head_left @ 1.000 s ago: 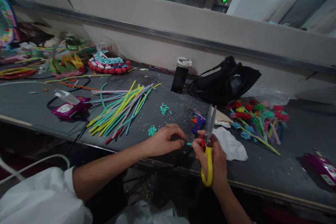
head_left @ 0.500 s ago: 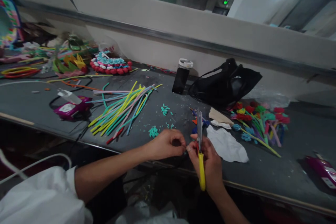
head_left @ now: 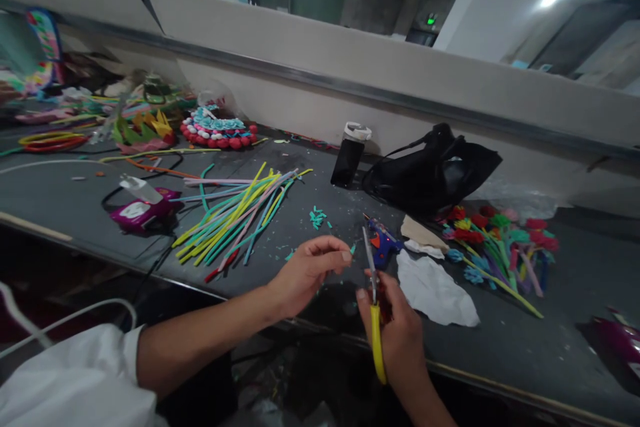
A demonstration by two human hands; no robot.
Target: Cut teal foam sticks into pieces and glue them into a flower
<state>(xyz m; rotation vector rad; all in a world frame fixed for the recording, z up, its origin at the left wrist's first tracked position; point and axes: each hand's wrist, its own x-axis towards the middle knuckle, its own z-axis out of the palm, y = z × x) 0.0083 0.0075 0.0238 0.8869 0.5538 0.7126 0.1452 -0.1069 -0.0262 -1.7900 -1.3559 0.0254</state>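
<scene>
We hold a short teal piece (head_left: 353, 249) between the thumb and fingertips of our left hand (head_left: 309, 275), its tip poking out just beside the scissors (head_left: 377, 340). Our right hand (head_left: 401, 325) is curled around their yellow handle, with the blades pointing up and away from us; seen nearly edge-on, they do not show whether they are parted, so we cannot tell. Blades and piece look near but apart. We judge the step in hand to be trimming small bits by scissors: a little heap of teal snippets (head_left: 317, 217) lies on the dark table (head_left: 520, 353) beyond our left hand, and more teal shows partly hidden behind that hand. Another cut would call for bringing the blades across the pinched piece, keeping our left fingertips clear of the edges and the grip firm, since so small a bit could slip. The bundle of coloured stems (head_left: 240, 213) lies left of the heap, and the blue glue gun (head_left: 383, 244) rests just beyond our right hand, near a crumpled white cloth (head_left: 436, 288).
</scene>
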